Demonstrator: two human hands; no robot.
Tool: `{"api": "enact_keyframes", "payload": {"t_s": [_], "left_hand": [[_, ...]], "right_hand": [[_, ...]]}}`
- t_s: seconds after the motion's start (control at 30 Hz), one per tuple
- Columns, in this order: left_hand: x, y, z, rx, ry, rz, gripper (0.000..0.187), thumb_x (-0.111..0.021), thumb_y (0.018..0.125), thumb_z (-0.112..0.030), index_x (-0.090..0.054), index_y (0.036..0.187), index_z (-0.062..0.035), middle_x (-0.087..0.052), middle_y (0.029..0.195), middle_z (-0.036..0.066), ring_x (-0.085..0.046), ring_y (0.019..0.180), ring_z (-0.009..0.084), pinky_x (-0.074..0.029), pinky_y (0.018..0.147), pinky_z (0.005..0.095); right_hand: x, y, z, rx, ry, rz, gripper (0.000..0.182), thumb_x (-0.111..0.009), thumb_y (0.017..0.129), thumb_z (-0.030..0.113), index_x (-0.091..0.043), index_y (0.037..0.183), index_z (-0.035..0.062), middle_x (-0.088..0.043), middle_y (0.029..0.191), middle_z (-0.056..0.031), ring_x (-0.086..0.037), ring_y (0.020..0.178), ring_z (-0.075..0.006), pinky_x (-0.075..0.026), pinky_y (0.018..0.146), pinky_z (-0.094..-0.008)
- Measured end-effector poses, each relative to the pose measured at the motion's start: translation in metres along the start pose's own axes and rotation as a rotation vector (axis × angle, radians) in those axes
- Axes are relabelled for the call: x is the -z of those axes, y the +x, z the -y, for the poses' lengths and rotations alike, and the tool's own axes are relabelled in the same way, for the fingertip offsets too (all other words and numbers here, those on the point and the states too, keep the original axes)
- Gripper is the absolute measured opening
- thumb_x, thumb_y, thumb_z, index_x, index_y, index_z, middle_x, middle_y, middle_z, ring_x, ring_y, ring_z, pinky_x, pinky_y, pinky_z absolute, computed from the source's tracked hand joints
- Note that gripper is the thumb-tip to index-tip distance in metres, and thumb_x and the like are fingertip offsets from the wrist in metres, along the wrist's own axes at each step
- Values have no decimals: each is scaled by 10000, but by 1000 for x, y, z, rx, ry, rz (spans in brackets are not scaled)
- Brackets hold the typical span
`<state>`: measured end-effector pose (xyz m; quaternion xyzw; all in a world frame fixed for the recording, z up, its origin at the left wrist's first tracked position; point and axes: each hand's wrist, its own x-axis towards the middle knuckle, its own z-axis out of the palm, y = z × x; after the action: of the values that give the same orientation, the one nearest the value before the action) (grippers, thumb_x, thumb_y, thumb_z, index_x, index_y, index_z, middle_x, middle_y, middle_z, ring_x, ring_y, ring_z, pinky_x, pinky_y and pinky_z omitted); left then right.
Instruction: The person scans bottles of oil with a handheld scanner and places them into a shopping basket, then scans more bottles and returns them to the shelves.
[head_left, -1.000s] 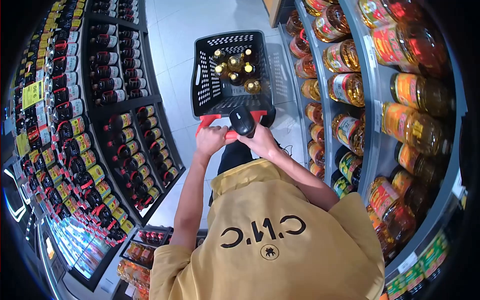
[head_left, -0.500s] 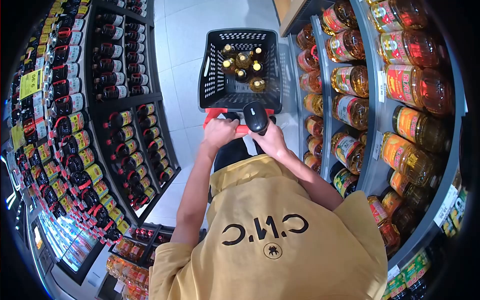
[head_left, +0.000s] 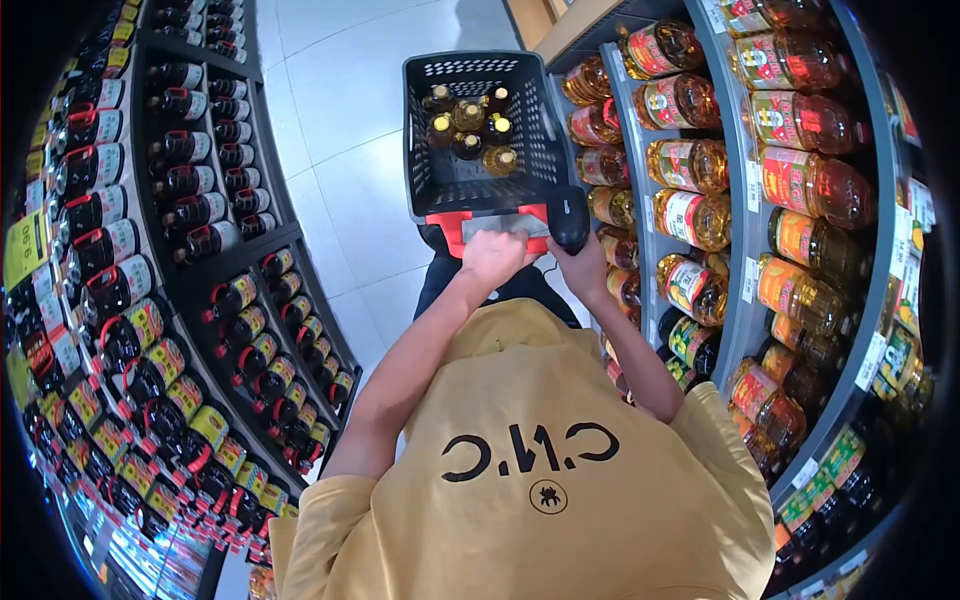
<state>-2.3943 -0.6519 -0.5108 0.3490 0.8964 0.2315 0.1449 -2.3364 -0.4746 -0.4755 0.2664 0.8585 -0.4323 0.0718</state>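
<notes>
Supermarket aisle: my left hand [head_left: 493, 258] curls over red handle [head_left: 450, 232] of black basket [head_left: 424, 188], capped bottles [head_left: 468, 117] clustered upright inside. My right hand [head_left: 580, 270] wraps around black handheld device [head_left: 570, 222] beside handle's right end; whether it grips handle too, I cannot tell. Steady steering, I judge, calls for gentle, even pressure, no jerks that might tip load, and clearance from right-hand shelves [head_left: 737, 230] of amber bottles [head_left: 693, 220].
</notes>
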Motion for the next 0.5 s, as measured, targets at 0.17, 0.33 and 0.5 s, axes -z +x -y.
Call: {"api": "enact_keyframes", "payload": {"t_s": [0.17,0.33,0.5], "left_hand": [[12,15,5,91,-104,136,428,-676,865,-511,-671,899,-84,-674,654,102,-688,629,321,-541,605,443],[27,25,3,173,-140,247,413,-678,872,-502,-694,924,-93,-712,815,124,-702,781,328,-553,703,447],[25,24,7,92,-116,205,496,-621,904,-543,-689,926,-52,-724,840,150,-715,769,313,-565,692,438]], "right_hand": [[-10,8,-1,1,-6,-90,466,-808,780,232,-622,1143,6,-720,958,-205,-701,936,-383,-532,793,-425],[-13,12,3,8,13,-140,467,-814,775,220,-621,1148,16,-720,978,-199,-703,944,-371,-534,797,-421],[-16,11,6,22,17,-176,396,-804,805,181,-629,1108,-4,-723,965,-151,-705,891,-247,-527,791,-363]]}}
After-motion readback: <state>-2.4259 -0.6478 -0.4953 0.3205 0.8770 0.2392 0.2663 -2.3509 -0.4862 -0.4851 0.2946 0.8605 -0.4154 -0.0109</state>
